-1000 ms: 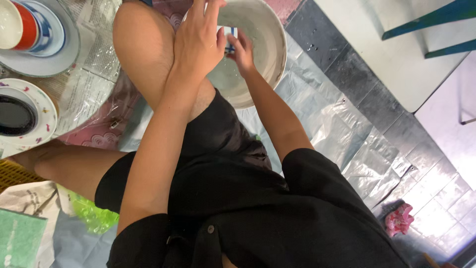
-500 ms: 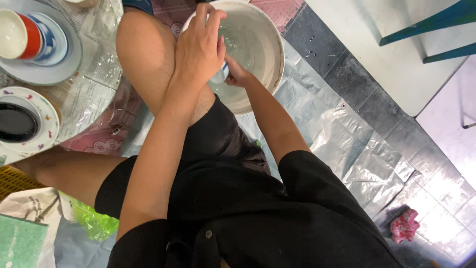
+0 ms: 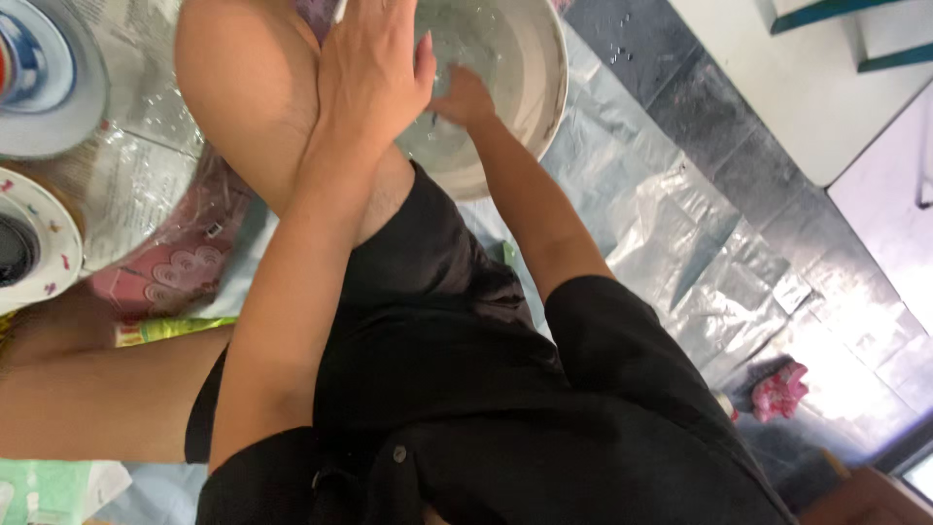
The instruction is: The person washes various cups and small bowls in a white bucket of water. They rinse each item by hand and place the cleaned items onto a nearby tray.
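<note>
Metal basin: both hands inside rim, crowded.

This looks like a home floor used as a washing-up spot: a round, pale metal basin holding water sits directly on dark grey floor tiles covered with crinkled clear plastic sheeting. Left of the basin, white patterned plates and stacked crockery lie on the ground. Right of the basin, teal chair legs stand on paler flooring.
</note>
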